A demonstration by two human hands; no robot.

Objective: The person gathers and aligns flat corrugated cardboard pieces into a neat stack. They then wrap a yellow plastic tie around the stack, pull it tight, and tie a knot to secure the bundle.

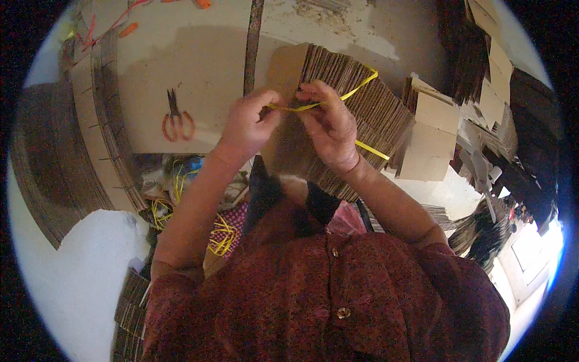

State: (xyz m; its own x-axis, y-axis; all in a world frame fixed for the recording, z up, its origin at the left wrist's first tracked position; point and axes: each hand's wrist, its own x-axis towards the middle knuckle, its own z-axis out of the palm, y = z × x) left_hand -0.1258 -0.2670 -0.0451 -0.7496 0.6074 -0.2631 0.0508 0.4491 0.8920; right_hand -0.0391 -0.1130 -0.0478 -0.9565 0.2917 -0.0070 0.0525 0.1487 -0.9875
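Observation:
In front of me stands a bundle of cardboard sheets (356, 78), pressed together with their brown edges facing up. A yellow plastic strap (369, 79) runs across the bundle. My left hand (252, 120) is closed, pinching one end of the strap between thumb and fingers. A short stretch of it spans to my right hand (330, 123), whose fingers are curled around the strap over the bundle's near left side. Another piece of the yellow strap shows beyond my right wrist. Part of the strap is hidden behind my right hand.
Scissors with orange handles (178, 125) lie on the tan board (199, 66) at left. Long cardboard stacks (60, 145) stand at the far left. More cardboard pieces (431, 133) lie at right. Tangled yellow strapping (223, 235) sits beside my lap, near a white rounded object (102, 247).

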